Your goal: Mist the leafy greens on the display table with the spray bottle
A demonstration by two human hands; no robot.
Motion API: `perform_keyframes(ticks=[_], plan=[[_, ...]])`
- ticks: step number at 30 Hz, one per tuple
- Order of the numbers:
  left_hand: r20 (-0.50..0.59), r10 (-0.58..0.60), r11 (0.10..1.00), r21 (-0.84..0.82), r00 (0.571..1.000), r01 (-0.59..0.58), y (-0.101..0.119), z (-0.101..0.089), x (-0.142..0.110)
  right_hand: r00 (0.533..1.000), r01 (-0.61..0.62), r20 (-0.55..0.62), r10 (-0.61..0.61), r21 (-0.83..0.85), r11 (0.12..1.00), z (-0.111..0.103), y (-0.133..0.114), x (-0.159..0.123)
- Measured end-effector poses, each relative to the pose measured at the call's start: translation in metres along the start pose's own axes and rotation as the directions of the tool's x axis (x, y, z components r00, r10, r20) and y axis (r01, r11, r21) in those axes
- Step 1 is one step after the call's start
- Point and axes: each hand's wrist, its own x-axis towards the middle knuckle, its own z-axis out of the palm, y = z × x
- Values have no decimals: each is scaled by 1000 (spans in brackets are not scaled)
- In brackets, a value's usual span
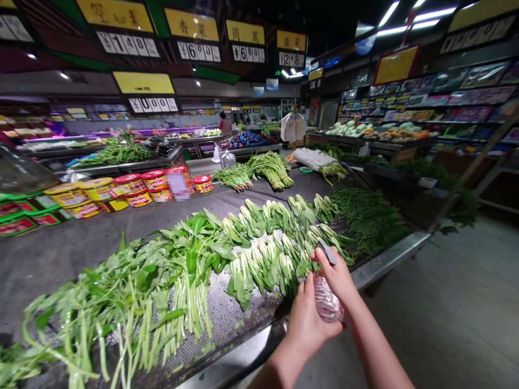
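A clear, pinkish spray bottle (327,300) with a grey trigger head is held between both my hands over the front edge of the vegetable stand. My right hand (335,273) wraps around its neck, fingers at the trigger. Lower down, my left hand (311,316) grips the side and base of the bottle. Just beyond the nozzle lie rows of small bok choy (279,265) on a perforated mat (221,302). To their left spreads a pile of long-stemmed leafy greens (154,281). Thin dark green stalks (365,219) lie at the right. Any spray is too faint to make out.
Stacked red and yellow tubs (130,189) line the stand's back left. Tied green bundles (270,168) lie at the back middle. A metal rim (399,256) edges the stand. Price signs (193,35) hang overhead. A person (224,124) stands far off.
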Motion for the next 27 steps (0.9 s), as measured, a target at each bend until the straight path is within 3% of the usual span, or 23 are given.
perform_keyframes(ticks=[9,16,20,27], plan=[[26,19,1000,-5,999,-18,1,-7,-5,999,-13,-31,13,-1,1000,2,-7,-7],[10,8,1000,-3,1000,-8,0,-4,10,999,-8,-33,6,-47,999,3,3,9],[-33,5,1000,-27,999,-6,7,18,25,1000,9,22,-9,-9,1000,-15,11,26],[-89,13,997,-81,996,-20,34,79,44,996,41,76,-39,-25,999,-72,31,46]])
